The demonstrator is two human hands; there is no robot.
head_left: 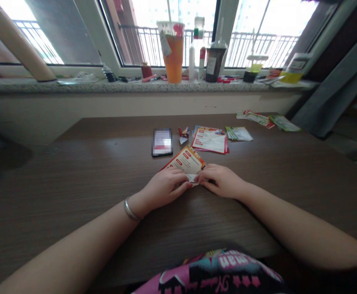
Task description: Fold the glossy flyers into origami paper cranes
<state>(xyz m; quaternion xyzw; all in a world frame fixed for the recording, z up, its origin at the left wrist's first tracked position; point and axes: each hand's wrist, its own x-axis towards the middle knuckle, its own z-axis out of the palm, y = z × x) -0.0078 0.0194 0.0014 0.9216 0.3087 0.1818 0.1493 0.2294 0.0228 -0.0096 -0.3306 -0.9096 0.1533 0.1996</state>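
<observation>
A printed paper card (187, 160) with red labels and an orange edge lies at an angle on the table between my hands. Its near edge is folded up, showing a white strip. My left hand (168, 185), with a silver bangle at the wrist, pinches that edge from the left. On the other side, my right hand (217, 179) grips the same edge, fingers bent and close to the left thumb. Part of the card is hidden under the fingers of both hands. Just beyond it rests a stack of similar cards (209, 139).
A phone (161, 142) lies left of the stack, with a small folded paper piece (184, 134) between them. Green-edged leaflets (239, 133) and more leaflets (259, 119) are at the back right. Drink cups, including a large orange one (174, 53), stand on the windowsill (120, 85).
</observation>
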